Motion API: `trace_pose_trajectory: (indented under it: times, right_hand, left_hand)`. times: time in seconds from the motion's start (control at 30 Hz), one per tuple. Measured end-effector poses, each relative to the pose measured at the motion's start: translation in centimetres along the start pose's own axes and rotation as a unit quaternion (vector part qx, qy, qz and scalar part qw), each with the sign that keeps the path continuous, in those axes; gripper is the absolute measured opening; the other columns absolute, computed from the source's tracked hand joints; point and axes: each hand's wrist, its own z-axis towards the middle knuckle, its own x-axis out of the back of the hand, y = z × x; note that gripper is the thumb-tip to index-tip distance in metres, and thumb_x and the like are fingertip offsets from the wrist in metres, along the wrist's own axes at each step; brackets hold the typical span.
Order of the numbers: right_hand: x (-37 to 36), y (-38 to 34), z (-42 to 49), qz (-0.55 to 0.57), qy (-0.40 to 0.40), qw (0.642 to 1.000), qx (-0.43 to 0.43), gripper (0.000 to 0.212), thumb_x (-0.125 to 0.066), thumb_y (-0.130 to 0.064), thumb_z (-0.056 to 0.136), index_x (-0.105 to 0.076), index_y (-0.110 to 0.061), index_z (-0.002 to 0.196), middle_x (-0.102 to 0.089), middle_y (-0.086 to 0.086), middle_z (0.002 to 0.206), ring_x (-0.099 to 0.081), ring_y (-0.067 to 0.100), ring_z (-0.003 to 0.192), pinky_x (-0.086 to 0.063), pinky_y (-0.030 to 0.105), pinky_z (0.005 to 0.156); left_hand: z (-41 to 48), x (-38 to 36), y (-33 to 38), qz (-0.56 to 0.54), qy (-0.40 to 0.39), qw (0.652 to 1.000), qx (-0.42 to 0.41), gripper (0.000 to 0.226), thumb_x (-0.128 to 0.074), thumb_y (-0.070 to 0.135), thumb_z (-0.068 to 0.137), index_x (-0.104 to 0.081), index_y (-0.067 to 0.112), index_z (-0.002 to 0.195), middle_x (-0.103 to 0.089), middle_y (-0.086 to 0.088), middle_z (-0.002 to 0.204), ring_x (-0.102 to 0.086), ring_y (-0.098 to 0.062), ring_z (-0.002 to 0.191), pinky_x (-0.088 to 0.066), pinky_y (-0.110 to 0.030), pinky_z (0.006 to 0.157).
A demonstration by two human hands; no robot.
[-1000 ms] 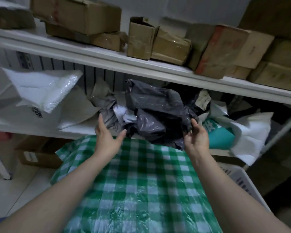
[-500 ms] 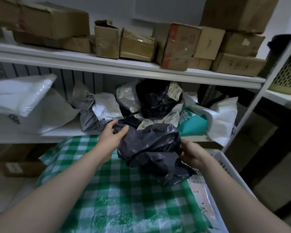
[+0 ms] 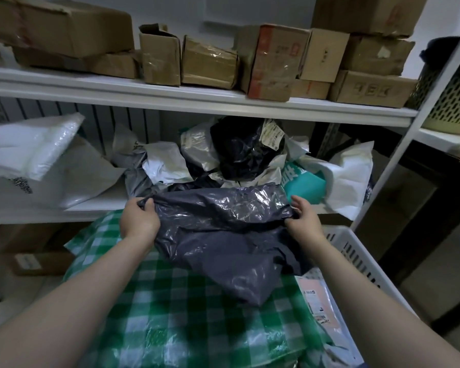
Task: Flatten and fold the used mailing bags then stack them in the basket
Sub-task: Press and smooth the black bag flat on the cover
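Both forearms outstretched, left grip [image 3: 139, 221] and right grip [image 3: 304, 221] apart, each pinching the grey bag [image 3: 223, 235].

"What kind of room is this?"

"A storeroom or parcel room, I'd say. A white metal rack [image 3: 197, 102] runs along the wall."

"What's kept on it?"

"Worn, taped cardboard boxes [image 3: 210, 62] crowd its upper shelf. A heap of crumpled mailing bags [image 3: 239, 152] lies on the shelf below."

"And around it?"

"A labelled box [image 3: 35, 261] sits on the floor under the rack, a white slotted basket [image 3: 356, 251] stands in front of it, and a perforated bin [image 3: 449, 102] is to its right."
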Motion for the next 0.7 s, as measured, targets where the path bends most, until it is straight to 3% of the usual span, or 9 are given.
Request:
trace_pose_trajectory:
  times: [0.07, 0.1, 0.2, 0.27, 0.33, 0.4, 0.5, 0.57, 0.7]
  right_hand:
    - [-0.3, -0.6, -0.2, -0.162, 0.007, 0.985, 0.06, 0.063, -0.063, 0.001, 0.084, -0.044, -0.012, 0.143, -0.051, 0.012, 0.137, -0.048, 0.027, 0.125, -0.038, 0.032, 0.105]
    - [-0.3, -1.1, -0.2, -0.179, 0.024, 0.982, 0.058, 0.059, -0.062, -0.003, 0.085, -0.047, -0.012, 0.141, -0.054, 0.012, 0.135, -0.05, 0.028, 0.124, -0.038, 0.032, 0.103]
    - [0.0, -2.2, -0.1, -0.122, 0.07, 0.99, 0.018, 0.046, -0.057, -0.007, 0.09, -0.054, -0.016, 0.135, -0.063, 0.008, 0.125, -0.059, 0.026, 0.111, -0.046, 0.033, 0.089]
    - [0.2, -2.6, 0.0, -0.09, 0.059, 0.993, 0.043, 0.045, -0.055, -0.004, 0.09, -0.056, -0.019, 0.132, -0.064, 0.006, 0.122, -0.06, 0.024, 0.108, -0.049, 0.033, 0.089]
    - [0.2, -3.0, 0.0, -0.034, 0.036, 0.996, 0.073, 0.045, -0.053, 0.001, 0.089, -0.059, -0.021, 0.128, -0.064, 0.004, 0.118, -0.06, 0.02, 0.102, -0.052, 0.032, 0.085]
    - [0.1, -3.3, 0.0, -0.012, -0.002, 0.994, 0.106, 0.044, -0.052, 0.004, 0.089, -0.06, -0.02, 0.125, -0.063, -0.002, 0.111, -0.058, 0.013, 0.098, -0.048, 0.019, 0.076]
    - [-0.7, -3.7, -0.3, 0.033, -0.086, 0.985, 0.148, 0.037, -0.054, 0.006, 0.09, -0.063, -0.019, 0.115, -0.065, -0.006, 0.098, -0.06, 0.01, 0.095, -0.047, 0.017, 0.08]
    - [-1.3, -3.8, -0.7, 0.105, -0.143, 0.975, 0.135, 0.032, -0.056, 0.005, 0.093, -0.063, -0.02, 0.112, -0.068, -0.006, 0.093, -0.064, 0.01, 0.093, -0.052, 0.021, 0.084]
    - [-2.0, -3.8, -1.6, 0.168, -0.219, 0.955, 0.106, 0.033, -0.055, 0.003, 0.095, -0.058, -0.013, 0.124, -0.068, 0.006, 0.106, -0.062, 0.016, 0.102, -0.05, 0.032, 0.095]
  left_hand:
    - [-0.1, 0.2, 0.3, 0.011, -0.001, 1.0, -0.011, 0.028, -0.047, 0.03, 0.102, -0.058, 0.007, 0.115, -0.063, -0.018, 0.115, -0.057, -0.039, 0.104, -0.038, -0.036, 0.078]
    - [-0.1, 0.4, 0.5, 0.016, 0.0, 1.0, -0.013, 0.028, -0.046, 0.03, 0.102, -0.058, 0.007, 0.115, -0.063, -0.018, 0.116, -0.057, -0.039, 0.105, -0.037, -0.036, 0.078]
    - [-0.3, 0.8, 0.6, 0.039, -0.002, 0.999, -0.019, 0.025, -0.046, 0.027, 0.102, -0.058, 0.009, 0.115, -0.063, -0.016, 0.116, -0.057, -0.037, 0.103, -0.036, -0.034, 0.076]
    - [-0.4, 1.1, 0.3, 0.063, -0.014, 0.998, -0.018, 0.018, -0.05, 0.02, 0.098, -0.058, 0.014, 0.113, -0.064, -0.014, 0.113, -0.056, -0.034, 0.095, -0.038, -0.033, 0.075]
    - [-0.7, 1.4, 0.1, 0.102, -0.036, 0.994, -0.001, 0.024, -0.056, 0.016, 0.085, -0.06, 0.024, 0.106, -0.064, -0.009, 0.108, -0.055, -0.032, 0.094, -0.046, -0.035, 0.08]
    - [-1.0, 1.8, 0.2, 0.138, -0.025, 0.99, 0.001, 0.032, -0.054, 0.017, 0.077, -0.061, 0.031, 0.105, -0.064, -0.006, 0.113, -0.054, -0.033, 0.108, -0.046, -0.042, 0.094]
    - [-1.0, 1.7, 0.9, 0.121, -0.012, 0.991, -0.057, 0.026, -0.048, 0.026, 0.089, -0.063, 0.03, 0.109, -0.065, -0.006, 0.117, -0.052, -0.033, 0.113, -0.044, -0.042, 0.097]
    - [-1.0, 1.0, 1.5, 0.099, -0.101, 0.985, -0.096, 0.029, -0.045, 0.042, 0.097, -0.062, 0.026, 0.114, -0.066, -0.005, 0.121, -0.056, -0.031, 0.112, -0.044, -0.038, 0.095]
    - [-2.2, -0.9, 2.0, 0.122, -0.317, 0.939, -0.055, 0.081, -0.048, 0.067, 0.089, -0.034, 0.016, 0.15, -0.039, -0.007, 0.153, -0.039, -0.028, 0.138, -0.033, -0.038, 0.112]
